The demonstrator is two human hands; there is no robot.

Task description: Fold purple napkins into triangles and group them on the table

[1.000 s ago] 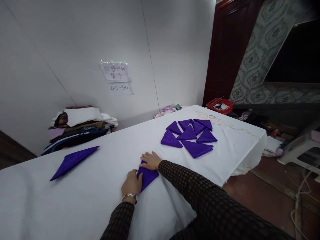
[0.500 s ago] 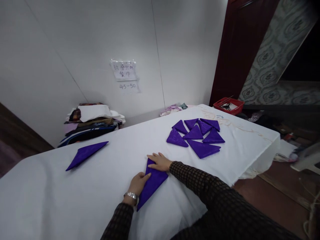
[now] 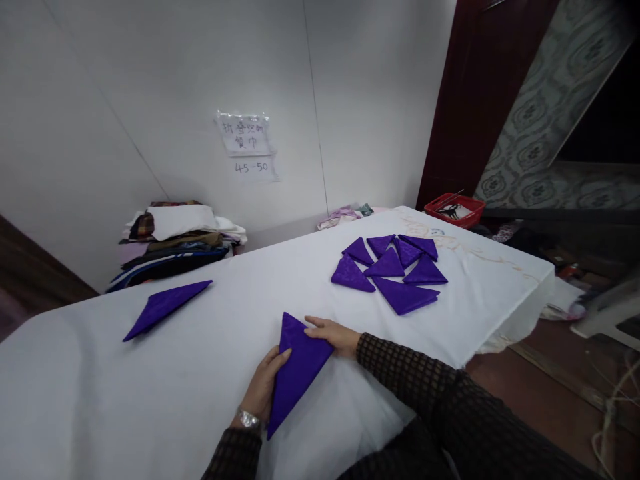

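Note:
A purple cloth napkin (image 3: 296,365) folded into a long triangle lies on the white table (image 3: 150,393) just in front of me. My left hand (image 3: 265,388) lies flat along the triangle's left edge, fingers stretched out. My right hand (image 3: 334,335) rests flat at its right corner, fingers extended on the cloth. Several smaller purple folded triangles (image 3: 393,272) lie grouped at the far right of the table. Another long purple triangle (image 3: 165,305) lies alone at the left.
A stack of folded fabrics (image 3: 175,241) stands against the white wall at the back left. A paper note (image 3: 247,143) is taped to the wall. A red basket (image 3: 454,210) sits past the table's far corner, beside a dark wooden door (image 3: 475,100).
The napkin under my hands has spread into a longer triangle. My hands have slid apart along its edges, the left one back toward me. The camera has shifted slightly.

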